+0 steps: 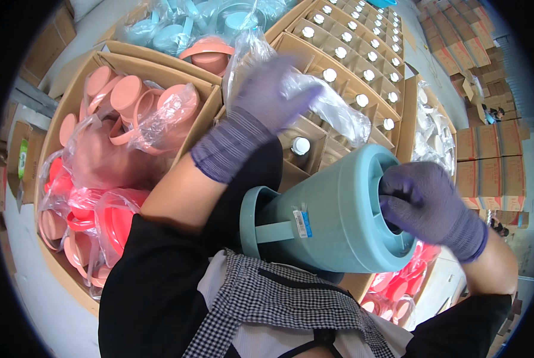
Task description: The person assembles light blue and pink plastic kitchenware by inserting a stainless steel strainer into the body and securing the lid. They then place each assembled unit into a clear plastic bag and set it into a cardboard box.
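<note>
A light blue plastic jug shell (332, 209) with a handle lies on its side against my body, its open base turned to the right. My right hand (431, 206), in a purple knit glove, reaches into that open base with fingers curled on the rim. My left hand (267, 95), also gloved and blurred, is raised over the boxes and grips a clear plastic bag (332, 107). The bag trails to the right over a divided carton.
A divided carton (344, 59) holds several white-capped inner flasks. A cardboard box (70, 101) on the left holds pink jug parts in plastic bags. Blue parts in bags (183, 27) lie at the top. Stacked cartons (490, 158) stand at right; red parts (398, 286) below.
</note>
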{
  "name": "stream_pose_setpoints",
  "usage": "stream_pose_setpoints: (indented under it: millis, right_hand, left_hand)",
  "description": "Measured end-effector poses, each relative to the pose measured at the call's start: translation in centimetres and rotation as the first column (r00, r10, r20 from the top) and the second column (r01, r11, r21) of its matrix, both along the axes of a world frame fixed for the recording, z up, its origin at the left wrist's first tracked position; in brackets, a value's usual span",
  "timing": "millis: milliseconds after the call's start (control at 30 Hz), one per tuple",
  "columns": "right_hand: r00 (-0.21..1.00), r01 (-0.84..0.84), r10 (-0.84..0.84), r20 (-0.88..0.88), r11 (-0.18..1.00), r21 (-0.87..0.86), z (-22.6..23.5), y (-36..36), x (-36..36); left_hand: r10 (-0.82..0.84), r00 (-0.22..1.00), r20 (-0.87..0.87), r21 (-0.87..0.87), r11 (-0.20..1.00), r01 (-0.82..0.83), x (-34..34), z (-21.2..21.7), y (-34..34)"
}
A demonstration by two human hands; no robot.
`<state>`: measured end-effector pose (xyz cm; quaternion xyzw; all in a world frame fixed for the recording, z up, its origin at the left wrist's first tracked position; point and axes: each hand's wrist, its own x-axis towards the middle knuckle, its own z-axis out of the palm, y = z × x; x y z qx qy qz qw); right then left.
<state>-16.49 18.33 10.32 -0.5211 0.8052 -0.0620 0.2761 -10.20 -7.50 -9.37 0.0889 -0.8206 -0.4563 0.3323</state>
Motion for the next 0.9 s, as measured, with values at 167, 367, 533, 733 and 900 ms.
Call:
stream_pose_setpoints:
  millis: [167,367,533,733,900]
  right_hand:
    - [0.908,0.332,-0.176,0.381,0.857,-0.394,-3.4,-5.6,-8.1]
    - [0.965,0.172,-0.241,-0.108,0.884,-0.435,-22.8,-17.4,-11.6]
    - [0.778,0.563,-0.106,0.619,0.555,-0.613,-21.5,-6.3,-12.7]
    - [0.596,0.689,0.083,0.799,0.459,-0.561,-11.9,16.7,-0.9]
    - [0.945,0.233,-0.317,-0.083,0.828,-0.509,-9.5,17.5,9.2]
  left_hand:
    - [0.709,0.653,0.265,-0.623,0.643,-0.445,-0.6,-5.1,-8.1]
    - [0.505,0.803,0.317,-0.419,0.834,-0.359,-1.2,-8.7,-9.1]
    - [-0.248,0.942,-0.226,-0.358,0.921,0.157,2.5,-1.0,-4.8]
    - [-0.718,0.655,-0.235,0.433,0.526,0.732,7.7,6.8,1.4]
    - [-0.75,0.643,0.154,-0.271,0.594,0.758,9.7,5.2,0.3]
